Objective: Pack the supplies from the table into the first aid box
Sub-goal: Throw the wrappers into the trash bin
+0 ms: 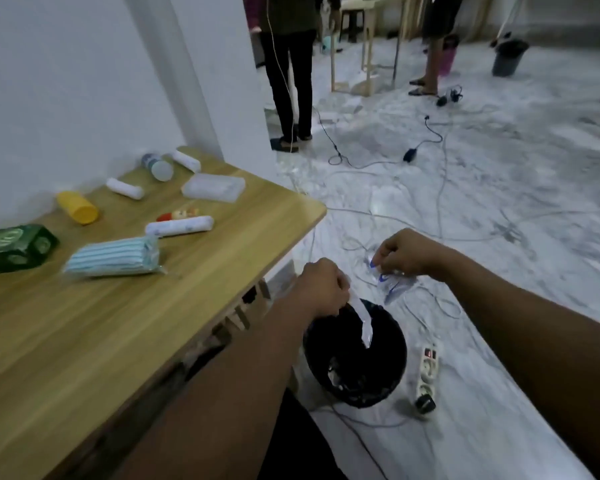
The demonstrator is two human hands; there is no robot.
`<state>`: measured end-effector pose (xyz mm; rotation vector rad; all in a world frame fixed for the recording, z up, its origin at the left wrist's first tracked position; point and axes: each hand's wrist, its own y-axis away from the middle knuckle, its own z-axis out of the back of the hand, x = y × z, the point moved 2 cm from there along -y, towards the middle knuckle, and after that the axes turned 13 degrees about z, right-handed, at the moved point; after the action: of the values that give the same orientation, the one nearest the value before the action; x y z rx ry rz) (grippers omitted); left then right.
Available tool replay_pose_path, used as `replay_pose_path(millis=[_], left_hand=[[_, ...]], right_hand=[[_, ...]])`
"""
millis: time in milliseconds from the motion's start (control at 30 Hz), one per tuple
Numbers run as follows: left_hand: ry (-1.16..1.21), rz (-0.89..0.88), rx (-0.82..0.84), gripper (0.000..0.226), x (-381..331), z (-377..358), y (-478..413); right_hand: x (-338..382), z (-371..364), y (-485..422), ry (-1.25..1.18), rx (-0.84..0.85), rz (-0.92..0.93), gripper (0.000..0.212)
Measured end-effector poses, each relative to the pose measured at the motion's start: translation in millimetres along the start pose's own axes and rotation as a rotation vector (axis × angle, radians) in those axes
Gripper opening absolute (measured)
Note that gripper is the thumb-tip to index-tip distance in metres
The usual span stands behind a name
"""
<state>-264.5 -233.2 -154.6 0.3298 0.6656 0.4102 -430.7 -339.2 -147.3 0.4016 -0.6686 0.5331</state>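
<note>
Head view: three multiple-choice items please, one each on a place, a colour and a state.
1. Where does the black bin stand? A on a shelf; B on a chair; C on the floor beside the table.
2. What colour is the box at the table's left edge? A green; B red; C white.
3. What is the left hand doing? A lying flat; B pinching a white strip above the bin; C hanging empty.
Key: 1 C, marble floor shows around it. 2 A, its wrapping is dark green. 3 B, the strip hangs from its grip, while the right hand holds a clear packet.
</note>
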Motion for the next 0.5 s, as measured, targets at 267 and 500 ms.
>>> replay_pose_path(millis=[267, 500], left_hand=[[-0.089, 0.184, 0.242, 0.039, 67, -106, -70], [-0.148, 0.232, 0.406, 0.049, 78, -129, -105]], right_hand=[[-111, -147, -20, -0.103, 0.217, -0.246, 0.030], [-138, -180, -42, -0.059, 0.327, -0.245, 0.038]])
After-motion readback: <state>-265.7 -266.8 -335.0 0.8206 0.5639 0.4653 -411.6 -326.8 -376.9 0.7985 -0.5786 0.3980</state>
